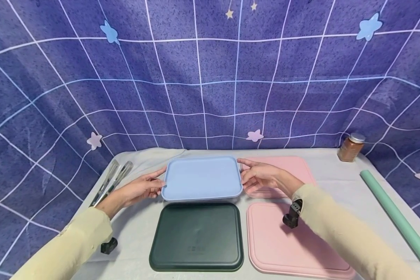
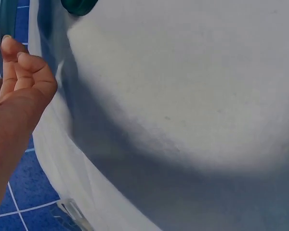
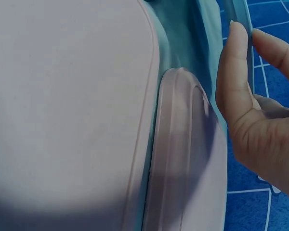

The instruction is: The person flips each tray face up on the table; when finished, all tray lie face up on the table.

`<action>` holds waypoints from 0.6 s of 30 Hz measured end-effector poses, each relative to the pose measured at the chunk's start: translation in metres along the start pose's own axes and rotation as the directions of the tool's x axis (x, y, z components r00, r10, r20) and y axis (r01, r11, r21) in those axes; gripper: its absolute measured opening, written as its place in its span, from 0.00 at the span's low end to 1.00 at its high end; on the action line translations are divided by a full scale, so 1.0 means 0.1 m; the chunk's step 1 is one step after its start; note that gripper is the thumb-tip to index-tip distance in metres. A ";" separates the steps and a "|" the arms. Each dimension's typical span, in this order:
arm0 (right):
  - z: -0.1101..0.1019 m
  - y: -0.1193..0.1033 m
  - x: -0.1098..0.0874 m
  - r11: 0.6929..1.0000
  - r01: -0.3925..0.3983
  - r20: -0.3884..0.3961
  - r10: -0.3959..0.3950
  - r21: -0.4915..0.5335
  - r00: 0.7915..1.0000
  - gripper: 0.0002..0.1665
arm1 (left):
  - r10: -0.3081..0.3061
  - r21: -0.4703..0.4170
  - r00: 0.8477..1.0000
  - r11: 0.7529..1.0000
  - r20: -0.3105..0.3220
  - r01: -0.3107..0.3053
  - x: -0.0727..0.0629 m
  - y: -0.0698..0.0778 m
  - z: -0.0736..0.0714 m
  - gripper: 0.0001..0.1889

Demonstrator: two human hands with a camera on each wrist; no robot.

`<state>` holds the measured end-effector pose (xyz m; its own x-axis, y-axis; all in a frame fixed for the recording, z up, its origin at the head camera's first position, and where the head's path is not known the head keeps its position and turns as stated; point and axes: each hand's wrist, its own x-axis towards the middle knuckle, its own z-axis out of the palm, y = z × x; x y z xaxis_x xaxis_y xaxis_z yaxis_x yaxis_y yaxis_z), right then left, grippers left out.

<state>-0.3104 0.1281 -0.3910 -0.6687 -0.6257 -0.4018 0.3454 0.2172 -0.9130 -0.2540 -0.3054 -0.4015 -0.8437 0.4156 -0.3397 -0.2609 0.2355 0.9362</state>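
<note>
Between both hands is a light blue rectangular board (image 1: 202, 178) with rounded corners and a thin raised rim. My left hand (image 1: 143, 187) pinches its left edge, and my right hand (image 1: 262, 175) grips the right edge, index finger pointing along the far corner. In the left wrist view, the left fingers (image 2: 31, 72) close on the board's blue side (image 2: 7, 21). The right wrist view shows the right thumb and fingers on either side of the board's thin edge (image 3: 241, 17). Just in front of it on the table lies a dark green board (image 1: 197, 237).
Two pink boards lie at the right, one nearer (image 1: 286, 241) and one farther back (image 1: 293, 167), partly behind the right hand. Metal tongs (image 1: 113, 181) rest at the left. A brown-filled jar (image 1: 351, 147) and a rolled green mat (image 1: 395, 216) are far right, near the patterned curtain (image 1: 216, 97).
</note>
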 end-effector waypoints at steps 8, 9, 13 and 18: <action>0.02 0.04 0.05 1.000 -0.019 -0.019 0.019 -0.025 1.000 0.67 | -0.024 0.017 0.999 1.000 0.035 0.023 0.02 0.00 -0.02 0.48; 0.03 0.05 0.06 0.999 -0.019 -0.023 0.018 -0.028 1.000 0.67 | -0.018 0.028 0.999 0.999 0.031 0.017 0.03 0.00 -0.02 0.48; 0.05 0.05 0.08 0.999 -0.024 -0.047 0.022 -0.045 0.999 0.67 | 0.001 0.060 1.000 0.998 0.009 -0.002 0.06 0.00 -0.02 0.46; 0.07 0.02 0.12 0.996 -0.052 -0.073 0.046 -0.078 0.996 0.67 | -0.012 0.070 1.000 0.997 -0.005 0.012 0.09 0.01 -0.03 0.46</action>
<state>-0.3128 0.1161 -0.3972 -0.6983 -0.5586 -0.4477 0.3272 0.3073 -0.8936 -0.2630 -0.3043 -0.4034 -0.8427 0.4087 -0.3505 -0.2376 0.3019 0.9232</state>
